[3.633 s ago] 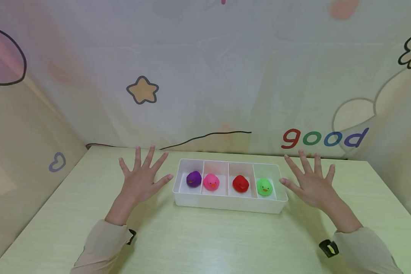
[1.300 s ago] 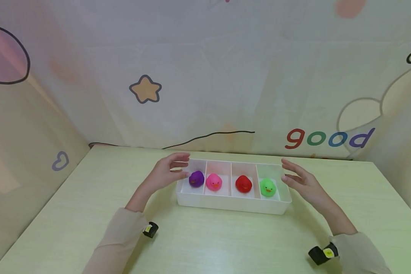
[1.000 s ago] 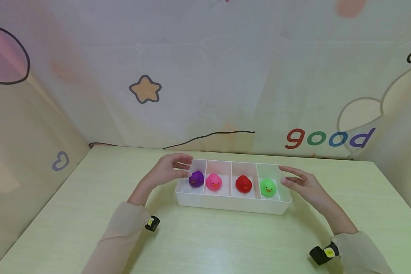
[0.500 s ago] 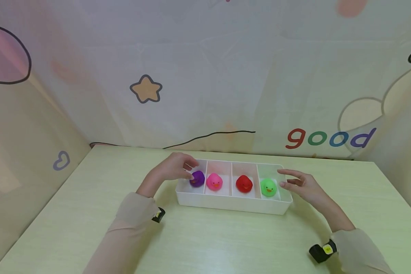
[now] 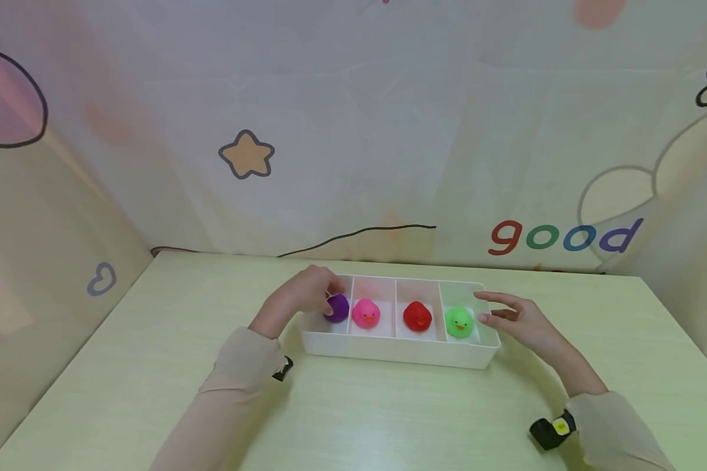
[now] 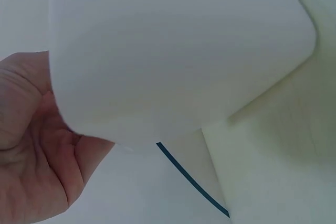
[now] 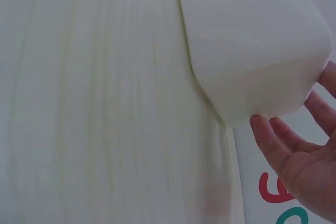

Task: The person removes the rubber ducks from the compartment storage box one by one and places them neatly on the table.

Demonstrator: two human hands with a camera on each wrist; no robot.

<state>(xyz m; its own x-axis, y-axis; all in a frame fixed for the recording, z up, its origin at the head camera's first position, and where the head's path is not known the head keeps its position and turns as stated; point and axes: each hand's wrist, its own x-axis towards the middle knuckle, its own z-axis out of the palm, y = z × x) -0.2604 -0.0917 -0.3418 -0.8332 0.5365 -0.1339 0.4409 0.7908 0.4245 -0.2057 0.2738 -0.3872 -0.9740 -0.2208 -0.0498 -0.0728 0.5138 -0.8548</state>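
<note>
A white box (image 5: pixel 397 353) with a row of compartments holds a purple rubber duck (image 5: pixel 338 311), a pink one (image 5: pixel 366 314), a red one (image 5: pixel 417 317) and a green one (image 5: pixel 459 322). Over the left compartment, my left hand (image 5: pixel 306 291) has its thumb against the purple duck and bent fingers above it. I cannot tell if it grips the duck; the box wall (image 6: pixel 178 56) hides those fingertips in the left wrist view. My right hand (image 5: pixel 521 319) is at the box's right end, fingers relaxed, thumb tip near the green duck.
The box stands on a pale wood-look table (image 5: pixel 353 418). Behind it hangs a printed cloth backdrop (image 5: pixel 353 144) with a star and the word "good". A black wrist device (image 5: pixel 549 433) is strapped to the right wrist, another (image 5: pixel 283 369) to the left.
Both hands were spread flat beside the box at first. They came inward; the left then moved further right and down onto the purple duck. The right stayed near the box's right end.
</note>
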